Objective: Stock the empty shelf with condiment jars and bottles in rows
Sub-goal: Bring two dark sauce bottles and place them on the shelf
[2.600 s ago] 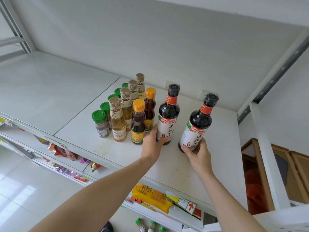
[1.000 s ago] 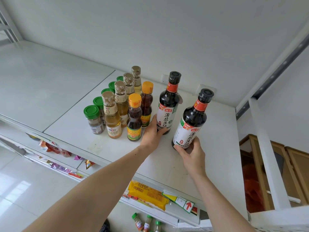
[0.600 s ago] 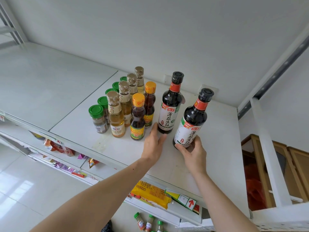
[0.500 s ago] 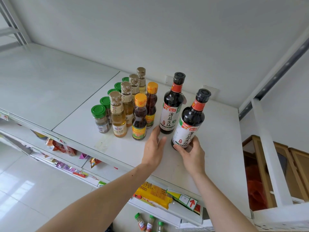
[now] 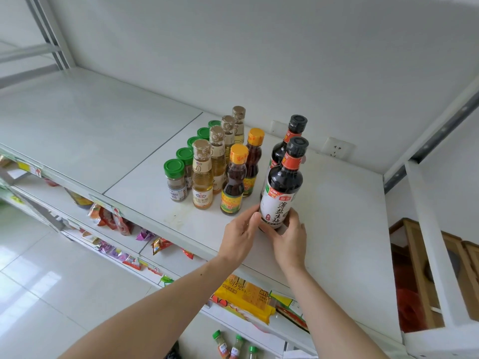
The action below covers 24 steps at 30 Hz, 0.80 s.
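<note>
On the white top shelf (image 5: 337, 229) stand rows of condiments: green-lidded spice jars (image 5: 175, 180), pale vinegar bottles (image 5: 203, 174) and orange-capped dark bottles (image 5: 234, 180). A tall dark soy sauce bottle (image 5: 283, 182) with a black cap stands at the front of the rightmost row, directly before a second soy sauce bottle (image 5: 291, 133). My left hand (image 5: 241, 235) touches the front bottle's base from the left with its fingertips. My right hand (image 5: 290, 237) cups the base from the right, thumb across the lower label.
The shelf's front edge (image 5: 197, 244) runs just below my hands. Lower shelves hold snack packets (image 5: 111, 218) and a yellow pack (image 5: 246, 296). More spice bottles (image 5: 220, 343) sit near the floor. A wall socket (image 5: 337, 149) is behind the bottles. A white upright post (image 5: 430, 242) stands at right.
My right hand has slid the right soy sauce bottle leftward into line in front of the other one. My left hand let go of the rear bottle and now touches the front one.
</note>
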Motion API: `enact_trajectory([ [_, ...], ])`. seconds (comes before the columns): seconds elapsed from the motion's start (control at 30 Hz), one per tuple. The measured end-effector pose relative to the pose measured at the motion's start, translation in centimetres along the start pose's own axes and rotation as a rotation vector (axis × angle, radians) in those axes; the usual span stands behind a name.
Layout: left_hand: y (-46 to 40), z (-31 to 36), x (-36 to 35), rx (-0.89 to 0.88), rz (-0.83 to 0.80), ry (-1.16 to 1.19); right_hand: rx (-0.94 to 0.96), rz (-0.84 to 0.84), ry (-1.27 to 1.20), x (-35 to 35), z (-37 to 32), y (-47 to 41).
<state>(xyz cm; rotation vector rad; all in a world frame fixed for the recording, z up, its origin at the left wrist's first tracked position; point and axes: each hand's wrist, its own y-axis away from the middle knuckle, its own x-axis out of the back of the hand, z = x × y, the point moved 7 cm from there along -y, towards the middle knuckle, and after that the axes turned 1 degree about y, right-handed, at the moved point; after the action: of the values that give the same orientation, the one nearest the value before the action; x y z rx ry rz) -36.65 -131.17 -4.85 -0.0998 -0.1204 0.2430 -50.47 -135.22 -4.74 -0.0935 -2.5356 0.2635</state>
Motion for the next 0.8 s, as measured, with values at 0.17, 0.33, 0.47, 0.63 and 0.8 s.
enact_trajectory([
  [0.17, 0.3, -0.2, 0.1, 0.003, -0.026, -0.037, -0.002, -0.131, -0.041, -0.1, 0.7, 0.0],
  [0.33, 0.5, -0.3, 0.1, 0.015, -0.043, -0.086, -0.011, -0.141, -0.025, -0.1, 1.5, 0.1],
  [0.47, 0.4, 0.0, 0.3, 0.011, -0.046, -0.089, -0.005, -0.117, -0.013, -0.6, 1.6, -0.1],
  [0.63, 0.3, -0.2, 0.4, 0.014, -0.05, -0.098, 0.003, -0.08, 0.032, -0.9, 2.0, -0.2],
  [0.8, 0.1, -0.4, 0.6, 0.039, -0.036, -0.092, 0.027, -0.049, 0.071, -1.2, 1.8, -0.1],
])
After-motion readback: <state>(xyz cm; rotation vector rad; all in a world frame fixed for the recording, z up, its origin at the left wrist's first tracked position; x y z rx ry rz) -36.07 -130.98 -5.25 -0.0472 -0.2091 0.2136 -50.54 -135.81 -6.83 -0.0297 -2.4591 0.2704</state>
